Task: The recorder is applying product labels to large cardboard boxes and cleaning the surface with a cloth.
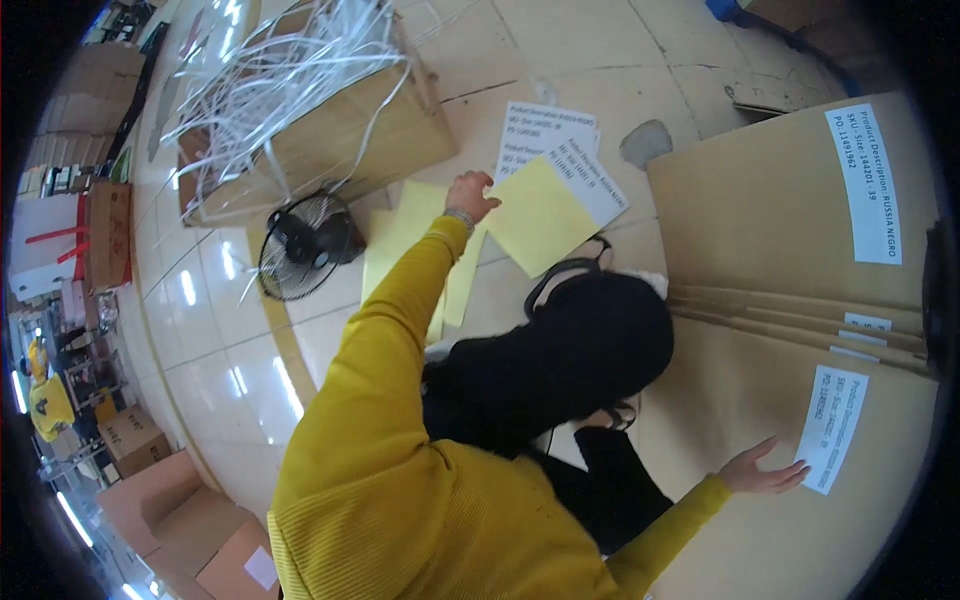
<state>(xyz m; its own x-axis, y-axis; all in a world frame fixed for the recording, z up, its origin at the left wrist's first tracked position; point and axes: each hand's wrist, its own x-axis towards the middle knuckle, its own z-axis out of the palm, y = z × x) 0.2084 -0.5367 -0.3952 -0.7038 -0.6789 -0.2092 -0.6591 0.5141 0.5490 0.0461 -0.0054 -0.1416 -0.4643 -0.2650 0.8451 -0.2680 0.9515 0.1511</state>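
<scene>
My left hand (470, 197) is stretched out over the floor, its fingers loosely curled and apart. Its fingertips are at the corner of a yellow backing sheet (543, 217); no firm grip on it shows. This sheet overlaps printed white label sheets (592, 180). More yellow sheets (455, 285) lie on the floor beneath and beside my left wrist. My right hand (766, 470) is open, palm turned up, over the side of a large brown carton (720, 400). Its fingertips are by the lower edge of a white label (832, 430) stuck there.
Another flat carton face (740, 190) with a white label (865, 185) stands beyond. A black fan (312, 243) sits on the tiles, near a carton (330, 140) heaped with white strapping strips (290, 85). My black-clad knee (590, 340) is between my arms. Cartons (190, 520) stand lower left.
</scene>
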